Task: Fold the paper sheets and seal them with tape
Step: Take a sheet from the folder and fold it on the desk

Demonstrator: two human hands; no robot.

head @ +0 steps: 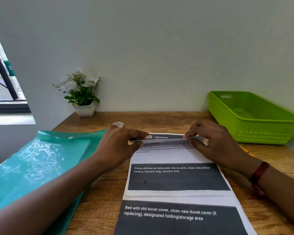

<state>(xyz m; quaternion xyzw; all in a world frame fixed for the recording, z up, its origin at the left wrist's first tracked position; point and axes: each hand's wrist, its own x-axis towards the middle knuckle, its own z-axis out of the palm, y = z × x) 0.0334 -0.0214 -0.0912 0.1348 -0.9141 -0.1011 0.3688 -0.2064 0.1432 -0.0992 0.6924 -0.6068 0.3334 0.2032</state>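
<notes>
taking the desk as a clock face with the printed sheets at its centre, we see a window (3, 85) far out at nine o'clock. a teal plastic folder (32, 167) lies at eight o'clock on the wooden table (100, 200), its snap flap toward the wall. at eleven o'clock a white pot of white flowers (81, 94) stands against the wall. nearer us, a small roll of tape (118, 124) sits just behind the left hand (120, 146). that hand is curled, thumb and fingers pinching the left end of the far edge of the top paper sheet (173, 157); that edge is lifted off the table and turned over toward us. the sheet's near part lies flat. a second printed sheet (180, 219) lies at six o'clock, its far edge seemingly under the first. the right hand (212, 141), a dark red band (259, 172) on its wrist, is curled the same way and pinches the right end of the turned edge. at two o'clock a bright green plastic basket (255, 131) rests on the table, apart from the paper.
</notes>
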